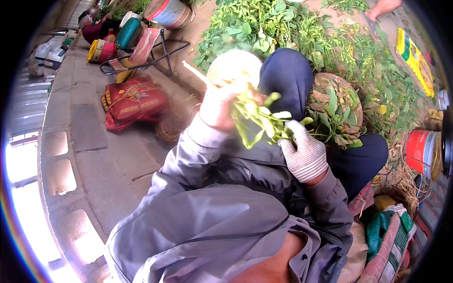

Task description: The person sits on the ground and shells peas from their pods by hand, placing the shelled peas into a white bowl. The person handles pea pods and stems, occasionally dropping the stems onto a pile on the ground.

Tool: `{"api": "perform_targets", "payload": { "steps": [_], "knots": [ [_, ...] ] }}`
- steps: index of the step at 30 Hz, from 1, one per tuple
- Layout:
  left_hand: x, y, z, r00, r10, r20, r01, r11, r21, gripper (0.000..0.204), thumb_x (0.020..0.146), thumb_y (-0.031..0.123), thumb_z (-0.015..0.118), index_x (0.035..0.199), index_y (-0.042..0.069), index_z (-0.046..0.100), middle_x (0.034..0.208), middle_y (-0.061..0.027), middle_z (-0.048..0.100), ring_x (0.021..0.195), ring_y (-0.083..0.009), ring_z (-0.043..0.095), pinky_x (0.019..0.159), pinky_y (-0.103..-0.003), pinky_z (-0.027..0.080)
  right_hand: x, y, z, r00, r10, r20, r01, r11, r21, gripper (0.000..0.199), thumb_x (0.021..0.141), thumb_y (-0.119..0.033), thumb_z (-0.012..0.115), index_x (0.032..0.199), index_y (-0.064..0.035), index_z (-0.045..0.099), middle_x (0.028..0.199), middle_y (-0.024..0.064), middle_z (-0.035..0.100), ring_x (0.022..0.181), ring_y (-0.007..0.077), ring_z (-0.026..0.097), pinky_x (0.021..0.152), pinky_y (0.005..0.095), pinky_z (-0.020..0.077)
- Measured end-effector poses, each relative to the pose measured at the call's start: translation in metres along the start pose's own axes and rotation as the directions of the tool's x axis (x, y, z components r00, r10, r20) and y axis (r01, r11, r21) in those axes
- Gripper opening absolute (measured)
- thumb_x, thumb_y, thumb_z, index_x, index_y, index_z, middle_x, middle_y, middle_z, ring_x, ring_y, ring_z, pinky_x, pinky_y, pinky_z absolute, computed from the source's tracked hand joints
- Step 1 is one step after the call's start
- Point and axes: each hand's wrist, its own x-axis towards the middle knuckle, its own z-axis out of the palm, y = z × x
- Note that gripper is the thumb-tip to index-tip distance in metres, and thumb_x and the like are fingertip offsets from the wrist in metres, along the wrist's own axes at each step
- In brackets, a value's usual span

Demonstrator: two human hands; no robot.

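Observation:
My left hand (225,104), washed out by bright light, is closed around the stem of a bean plant (257,120). The pale bare end of that stem sticks out past the hand to the upper left. Clusters of flat green pods hang from the plant toward my right hand (302,151). That hand wears a ribbed whitish glove, and its thumb and fingers are pinched on pods at the plant's lower right end. Just beyond my left hand, beside my knee, stands a pale round container (234,65), its inside lost in glare.
A big heap of bean plants (283,28) spreads ahead and right. A round basket (361,106) with leaves lies beside my right knee. Left are a red bundle (134,101) and a folding chair frame (163,52). A red bucket (417,150) stands right. Another person (92,28) sits far left.

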Motion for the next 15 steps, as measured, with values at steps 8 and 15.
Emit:
{"api": "perform_targets", "payload": {
  "steps": [8,15],
  "knots": [
    [0.011,0.020,0.015,0.997,0.015,-0.081,-0.036,0.965,-0.260,0.038,0.094,0.033,0.054,0.122,0.008,0.049,0.109,-0.0147,0.060,0.096,-0.0308,0.061,0.094,-0.054,0.046,0.001,0.026,-0.012,0.983,0.131,0.127,-0.077,0.929,-0.362,0.030,0.087,-0.037,0.060,0.086,-0.0063,0.060,0.073,0.0179,0.065,0.067,0.0376,0.064,0.062,0.0466,0.0517],
    [0.009,-0.039,0.035,0.997,0.079,0.025,-0.080,0.996,0.044,0.056,0.087,0.027,0.067,0.131,0.005,0.042,0.123,-0.0162,0.053,0.109,-0.0284,0.055,0.090,-0.043,0.049,0.024,0.002,-0.036,0.993,0.120,0.024,-0.107,0.946,-0.306,0.029,0.088,-0.033,0.059,0.079,-0.0054,0.058,0.070,0.0181,0.063,0.064,0.0382,0.063,0.060,0.0478,0.0502]
  ]
}}
